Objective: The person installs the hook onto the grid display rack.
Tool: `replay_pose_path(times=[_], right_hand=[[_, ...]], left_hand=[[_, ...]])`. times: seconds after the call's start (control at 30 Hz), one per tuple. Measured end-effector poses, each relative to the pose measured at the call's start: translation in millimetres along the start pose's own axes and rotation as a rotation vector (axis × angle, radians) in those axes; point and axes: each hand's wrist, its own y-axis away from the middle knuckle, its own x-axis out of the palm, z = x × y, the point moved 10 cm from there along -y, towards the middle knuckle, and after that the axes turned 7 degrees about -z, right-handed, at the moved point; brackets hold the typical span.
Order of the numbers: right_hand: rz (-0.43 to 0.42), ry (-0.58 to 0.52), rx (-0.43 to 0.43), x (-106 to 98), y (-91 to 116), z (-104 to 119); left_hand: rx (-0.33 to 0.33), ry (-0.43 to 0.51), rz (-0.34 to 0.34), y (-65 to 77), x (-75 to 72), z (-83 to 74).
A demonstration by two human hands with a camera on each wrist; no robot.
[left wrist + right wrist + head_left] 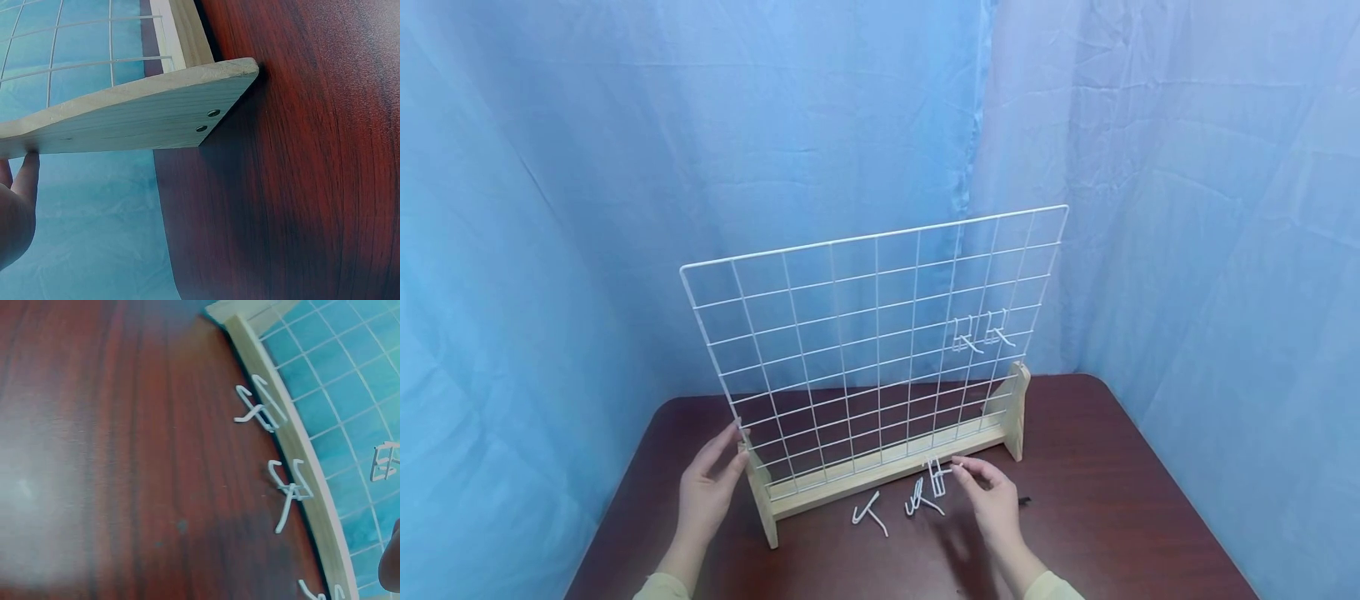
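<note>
A white wire grid panel (857, 333) stands upright in a wooden base (880, 477) on the table. My left hand (707, 479) holds the stand at its left wooden side piece (125, 115), near the lower left edge of the grid. Between thumb and fingertips, my right hand (992, 500) pinches a white wire hook (937, 480) by its prong, in front of the base. Loose on the table lie a left hook (871, 512) and a middle hook (922, 498). The right wrist view shows another hook (319, 595) by the base, partly cut off.
Two hooks, a left one (966, 335) and a right one (998, 329), hang on the right part of the grid. The right wooden side piece (1017, 412) stands near the table's (1120, 500) back right. Blue cloth (700, 125) surrounds the table.
</note>
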Motion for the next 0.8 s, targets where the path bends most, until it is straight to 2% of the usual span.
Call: replay_pose_path(times=[0.37, 0.5, 0.7, 0.8], right_hand=[[-0.073, -0.044, -0.068, -6, -15, 27], [-0.081, -0.046, -0.094, -7, -18, 37], [-0.087, -0.062, -0.075, -7, -23, 48], [-0.081, -0.059, -0.086, -7, -20, 65]], left_hand=[[-0.021, 0.009, 0.0, 0.3, 0.2, 0.2], [-0.008, 0.005, 0.004, 0.6, 0.9, -1.4], [0.01, 0.008, -0.004, 0.7, 0.6, -3.5], [-0.003, 0.0, -0.004, 0.2, 0.6, -1.5]])
